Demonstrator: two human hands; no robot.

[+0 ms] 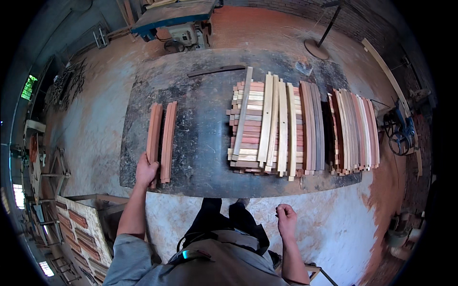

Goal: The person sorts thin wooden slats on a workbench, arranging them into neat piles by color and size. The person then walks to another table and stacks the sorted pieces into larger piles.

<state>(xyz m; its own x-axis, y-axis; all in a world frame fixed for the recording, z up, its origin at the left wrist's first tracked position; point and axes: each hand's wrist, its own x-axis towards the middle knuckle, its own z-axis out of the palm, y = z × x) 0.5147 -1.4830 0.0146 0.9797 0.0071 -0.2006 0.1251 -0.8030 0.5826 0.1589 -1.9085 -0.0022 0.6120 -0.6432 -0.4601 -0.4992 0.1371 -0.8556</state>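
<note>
My left hand [147, 170] is closed round the near end of a stack of reddish wooden strips [154, 128] at the table's left side. A second stack of reddish wooden strips [169, 143] lies beside it to the right, with a narrow gap between them. My right hand [286, 220] hangs in front of the table's near edge, its fingers curled in. Whatever it may hold is hidden. Right of the table's middle is a layered pile of wooden strips [281, 128], pale ones lying across red and pale ones.
Another pile of mixed-colour strips [358, 131] lies at the right end of the dark table [202, 124]. One dark strip [216, 71] lies near the far edge. A bin [102, 214] with wooden pieces stands front left. Beyond the table are a blue-edged machine [174, 21] and a round-based stand [317, 49].
</note>
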